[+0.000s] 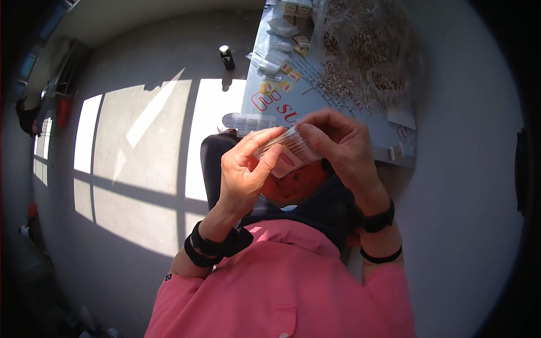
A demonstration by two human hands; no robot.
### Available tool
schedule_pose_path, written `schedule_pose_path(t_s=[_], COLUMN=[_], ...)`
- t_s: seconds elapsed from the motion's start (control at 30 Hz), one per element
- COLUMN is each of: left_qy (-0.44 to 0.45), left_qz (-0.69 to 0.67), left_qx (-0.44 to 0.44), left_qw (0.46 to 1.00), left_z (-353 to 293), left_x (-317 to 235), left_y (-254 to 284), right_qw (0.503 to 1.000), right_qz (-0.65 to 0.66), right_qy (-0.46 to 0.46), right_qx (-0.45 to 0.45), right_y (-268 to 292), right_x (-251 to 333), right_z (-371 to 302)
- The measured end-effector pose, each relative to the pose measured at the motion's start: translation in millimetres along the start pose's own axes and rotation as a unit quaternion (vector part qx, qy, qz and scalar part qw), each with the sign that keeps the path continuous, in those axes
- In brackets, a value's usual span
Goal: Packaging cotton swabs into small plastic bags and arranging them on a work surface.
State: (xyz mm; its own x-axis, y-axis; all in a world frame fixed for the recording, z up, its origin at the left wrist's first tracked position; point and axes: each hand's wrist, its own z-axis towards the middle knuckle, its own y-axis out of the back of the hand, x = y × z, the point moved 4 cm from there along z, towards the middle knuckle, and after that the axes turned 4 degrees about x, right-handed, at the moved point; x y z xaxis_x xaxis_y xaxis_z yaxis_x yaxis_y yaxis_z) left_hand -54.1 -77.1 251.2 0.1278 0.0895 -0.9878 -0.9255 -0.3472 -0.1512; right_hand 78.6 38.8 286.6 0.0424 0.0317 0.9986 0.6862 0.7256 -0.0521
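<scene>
Left hand: fingers grip cotton-swab packet. Right hand: fingers pinch packet's upper-right end, near surface's front edge.

The head view looked steeply down from above the shirt, close over the hands, its wide fisheye also reaching table and floor

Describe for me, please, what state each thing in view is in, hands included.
Swab pack: held, tilted; whether sealed, I cannot tell.
Left hand: closed around the pack.
Right hand: fingers curled at the pack's right end, grip unclear.
Loose swabs: heaped and scattered on the table.
Clear plastic: crumpled, over part of the heap.
Black bottle: upright on the floor.
</scene>
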Motion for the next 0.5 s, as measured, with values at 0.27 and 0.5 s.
schedule_pose_path(t_s=[0.27,0.5], left_qy=[-0.033,-0.126], left_qz=[0.094,-0.113], left_qx=[0.146,0.118], left_qw=[0.984,0.979], left_z=[3,0], left_x=[-28,-35], left_y=[-10,-12], right_qw=[0.972,0.975], right_qz=[-0.158,-0.089], right_qy=[0.121,0.206], right_qx=[0.121,0.007], right_y=[-6,7], right_x=[47,49], right_z=[1,-25])
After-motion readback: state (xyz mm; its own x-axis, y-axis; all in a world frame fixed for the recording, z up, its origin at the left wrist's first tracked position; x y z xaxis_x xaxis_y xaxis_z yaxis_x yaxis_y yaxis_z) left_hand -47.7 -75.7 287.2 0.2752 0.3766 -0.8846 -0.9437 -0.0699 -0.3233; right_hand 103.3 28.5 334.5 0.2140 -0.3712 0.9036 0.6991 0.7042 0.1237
